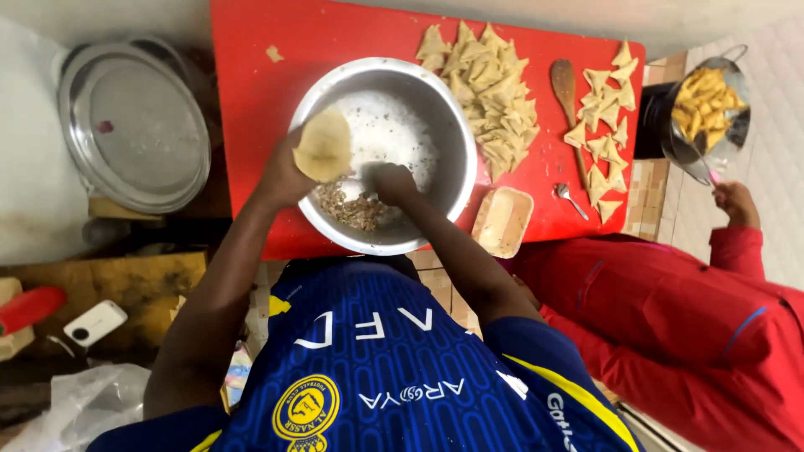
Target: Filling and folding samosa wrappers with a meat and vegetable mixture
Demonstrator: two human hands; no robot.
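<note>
My left hand [289,172] holds a pale dough cone [323,147] over the near left rim of a large steel bowl [456,138]. My right hand [394,185] reaches down into the bowl, its fingers closed in the brown minced filling [350,209] at the bowl's near side. Whether it holds any filling I cannot make out. The bowl stands on a red table [260,100].
A heap of folded triangular pastries [490,88] lies beyond the bowl, more pastries [605,125] to the right by a wooden spoon [565,92]. A small tray [502,220] and metal spoon [571,199] sit near. A person in red [670,310] stirs a frying pan [708,105]. A steel lid [134,125] rests left.
</note>
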